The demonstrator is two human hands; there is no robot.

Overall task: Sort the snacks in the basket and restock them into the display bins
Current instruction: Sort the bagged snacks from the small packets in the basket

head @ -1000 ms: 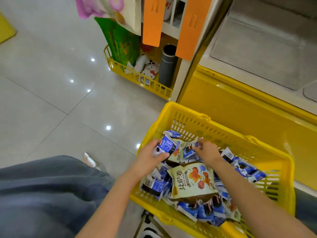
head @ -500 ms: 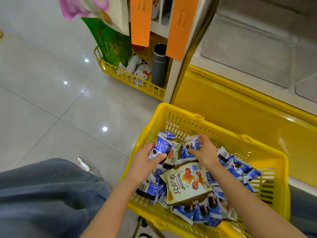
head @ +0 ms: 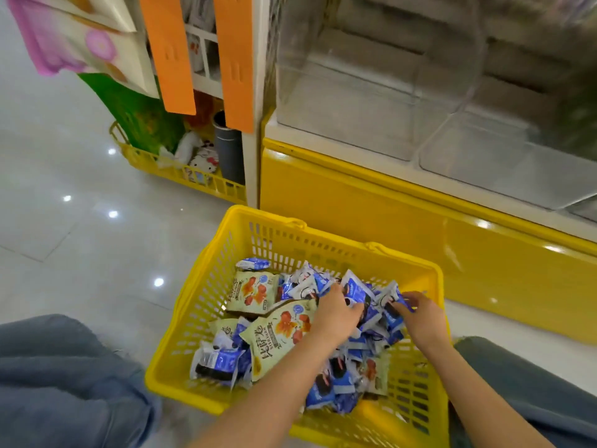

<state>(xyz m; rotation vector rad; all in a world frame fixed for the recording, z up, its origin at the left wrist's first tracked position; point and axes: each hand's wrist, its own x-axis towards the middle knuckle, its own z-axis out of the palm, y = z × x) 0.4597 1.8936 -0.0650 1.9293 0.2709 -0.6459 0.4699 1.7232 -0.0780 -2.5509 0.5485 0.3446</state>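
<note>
Yellow plastic basket [head: 206, 318] holds a heap of snack packets. Three cream packets [head: 252, 291] with orange print show plainly, and a fourth is half buried. The blue packets [head: 219, 363] overlap too much to count. The left hand [head: 336, 315] curls round blue packets mid-heap. The right hand [head: 423, 318] pinches one of the blue packets at the heap's right edge. Two clear display bins [head: 355, 124] sit above right, blurred.

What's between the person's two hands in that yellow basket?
A heap of blue snack packets fills the gap between the left hand and right hand in the yellow basket; the head view shows it.
</note>
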